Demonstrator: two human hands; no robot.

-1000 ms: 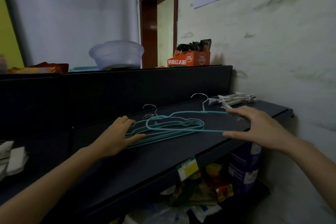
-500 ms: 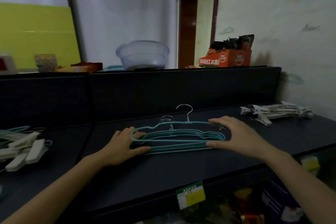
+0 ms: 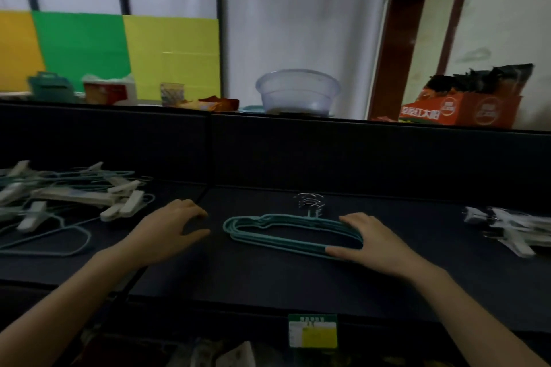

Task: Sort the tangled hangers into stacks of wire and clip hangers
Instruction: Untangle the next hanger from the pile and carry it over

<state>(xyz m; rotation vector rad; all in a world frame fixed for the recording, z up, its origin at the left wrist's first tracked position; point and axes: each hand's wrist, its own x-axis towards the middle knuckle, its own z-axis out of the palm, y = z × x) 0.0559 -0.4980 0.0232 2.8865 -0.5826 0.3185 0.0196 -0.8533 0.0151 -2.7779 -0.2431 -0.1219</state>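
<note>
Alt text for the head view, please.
A person's right hand rests on the right end of a stack of teal wire hangers on a dark shelf; the empty left hand is beside it. A tangled pile lies left, clip hangers right.

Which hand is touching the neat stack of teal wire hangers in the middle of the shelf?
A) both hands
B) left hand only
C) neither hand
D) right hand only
D: the right hand rests on the right end of the teal wire hanger stack, while the left hand sits apart from the stack's left end, with bare shelf between them.
</note>
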